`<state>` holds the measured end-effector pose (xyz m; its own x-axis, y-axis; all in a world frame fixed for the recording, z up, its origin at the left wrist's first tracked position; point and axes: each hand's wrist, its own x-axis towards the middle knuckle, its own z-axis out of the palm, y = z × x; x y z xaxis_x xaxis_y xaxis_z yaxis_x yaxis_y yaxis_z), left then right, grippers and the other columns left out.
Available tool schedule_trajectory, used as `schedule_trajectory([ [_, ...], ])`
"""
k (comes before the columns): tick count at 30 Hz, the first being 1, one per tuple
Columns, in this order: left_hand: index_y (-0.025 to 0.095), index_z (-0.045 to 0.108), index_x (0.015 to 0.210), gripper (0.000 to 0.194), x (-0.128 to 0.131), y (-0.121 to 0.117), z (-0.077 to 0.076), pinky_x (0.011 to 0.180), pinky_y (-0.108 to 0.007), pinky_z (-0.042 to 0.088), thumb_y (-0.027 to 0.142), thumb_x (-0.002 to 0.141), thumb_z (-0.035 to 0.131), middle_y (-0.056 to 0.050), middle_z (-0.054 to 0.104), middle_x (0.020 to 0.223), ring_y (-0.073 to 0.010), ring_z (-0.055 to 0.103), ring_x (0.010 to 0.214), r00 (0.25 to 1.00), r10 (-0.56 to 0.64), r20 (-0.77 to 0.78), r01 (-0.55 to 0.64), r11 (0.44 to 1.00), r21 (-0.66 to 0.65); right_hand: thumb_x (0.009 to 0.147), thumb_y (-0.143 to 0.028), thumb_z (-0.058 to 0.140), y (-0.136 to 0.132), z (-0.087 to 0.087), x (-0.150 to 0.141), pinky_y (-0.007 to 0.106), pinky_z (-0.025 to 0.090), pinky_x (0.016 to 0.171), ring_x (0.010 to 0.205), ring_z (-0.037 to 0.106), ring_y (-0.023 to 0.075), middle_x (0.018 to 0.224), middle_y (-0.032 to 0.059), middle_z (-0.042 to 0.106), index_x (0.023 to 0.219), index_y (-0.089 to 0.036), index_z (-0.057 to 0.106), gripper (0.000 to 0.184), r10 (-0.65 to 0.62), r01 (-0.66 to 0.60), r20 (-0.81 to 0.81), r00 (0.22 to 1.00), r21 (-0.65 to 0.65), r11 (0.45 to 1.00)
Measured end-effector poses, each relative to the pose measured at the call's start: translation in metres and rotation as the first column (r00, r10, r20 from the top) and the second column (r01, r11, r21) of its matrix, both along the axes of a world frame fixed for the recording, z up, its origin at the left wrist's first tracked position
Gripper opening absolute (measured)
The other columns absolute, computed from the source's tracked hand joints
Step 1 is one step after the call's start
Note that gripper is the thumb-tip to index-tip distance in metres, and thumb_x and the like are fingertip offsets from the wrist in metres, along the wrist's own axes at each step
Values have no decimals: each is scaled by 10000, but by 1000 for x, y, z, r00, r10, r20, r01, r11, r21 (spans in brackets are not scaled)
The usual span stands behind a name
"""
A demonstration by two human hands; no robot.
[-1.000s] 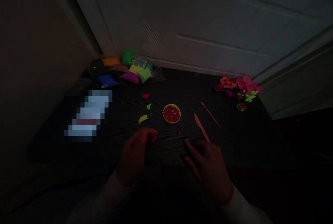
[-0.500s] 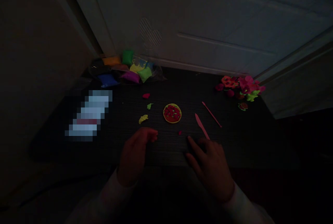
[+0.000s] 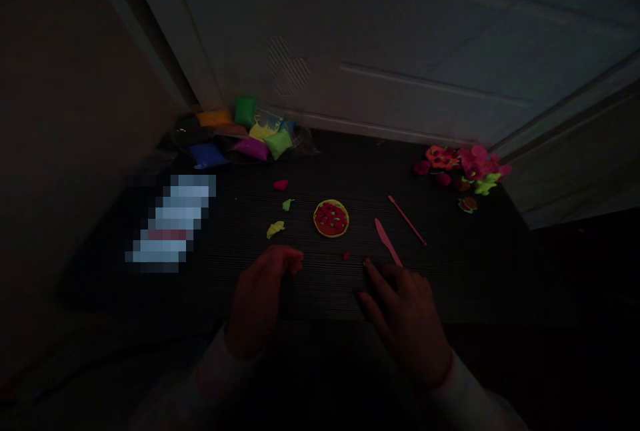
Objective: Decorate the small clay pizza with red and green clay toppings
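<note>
My left hand [image 3: 260, 294] rests at the table's near side, its fingers curled together toward the right; anything inside them is hidden. My right hand [image 3: 403, 307] lies palm down, thumb and index finger apart and nothing between them. Just beyond its knuckles is a pink plastic knife [image 3: 385, 237], the handle end partly hidden by the hand. A small red clay bit [image 3: 345, 255] sits between the hands. Farther back is a round clay pizza [image 3: 331, 219] with a yellow rim, red topping and green bits. Yellow [image 3: 275, 229], green [image 3: 288, 205] and pinkish-red clay lumps [image 3: 281, 185] lie to its left.
A thin pink modelling stick [image 3: 407, 221] lies right of the knife. Colourful clay packets [image 3: 253, 147] are piled at the back left. Clay flowers [image 3: 473, 163] stand at the back right, near a small round clay piece [image 3: 468, 205]. A blurred-out bright rectangle [image 3: 173, 217] is at left.
My right index fingertip has shifted very slightly up and to the right. My left hand and the clay pieces have stayed in place.
</note>
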<state>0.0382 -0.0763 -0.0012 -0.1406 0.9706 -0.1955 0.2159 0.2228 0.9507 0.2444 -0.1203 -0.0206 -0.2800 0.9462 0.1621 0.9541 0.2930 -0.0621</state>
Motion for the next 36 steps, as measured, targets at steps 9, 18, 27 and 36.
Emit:
schedule_trajectory([
  [9,167,624,685,236,-1,-1,-1,623,-237,468,178,760,401,-11,631,639,-135,582,638,999,9,45,-10,999,37,831,-341,430,-3,1,9,371,392,671,816,455,216,948,113,498,1181,-158,485,399,22,-22,-45,999,16,1000],
  [18,169,618,662,233,0,0,-1,627,-241,475,183,757,406,-12,632,632,-138,583,640,1000,5,27,-6,1000,20,828,-330,441,1,5,6,367,368,662,782,464,213,902,102,520,1116,-200,561,338,35,-35,-5,999,14,999],
  [27,163,617,701,237,0,0,-2,631,-225,473,154,764,388,-6,626,641,-125,582,639,999,-2,32,1,999,32,825,-329,450,0,6,5,358,346,664,776,464,209,894,96,545,1088,-210,580,317,24,-24,11,1000,26,999],
  [36,165,611,656,219,1,1,6,632,-244,472,153,741,410,-13,635,630,-138,590,643,999,31,42,-30,999,-27,813,-327,473,0,8,7,364,353,671,770,467,206,898,88,549,1075,-214,580,305,44,-45,45,998,22,999],
])
